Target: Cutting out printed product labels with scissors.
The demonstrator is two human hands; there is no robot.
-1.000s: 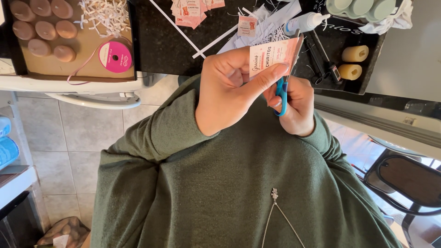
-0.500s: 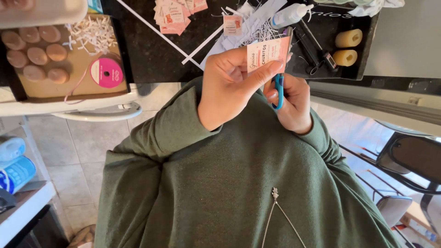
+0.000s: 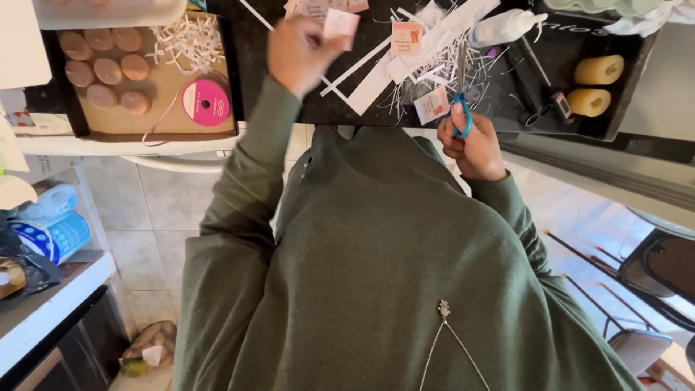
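The left hand (image 3: 300,54) reaches out over the black counter (image 3: 289,87), pinching a small pale paper card (image 3: 340,22) between thumb and fingertips; the card is blurred, whitish with a pink tint, held above the counter's far side; the right hand (image 3: 470,141) is closed around blue-handled scissors (image 3: 460,108) at the counter's near edge, blades pointing away; a cut label (image 3: 432,105) with an orange patch lies just beside the scissors among white paper strips (image 3: 449,54); a pink ribbon spool (image 3: 206,103) sits in a cardboard tray (image 3: 156,119) toward the left edge.
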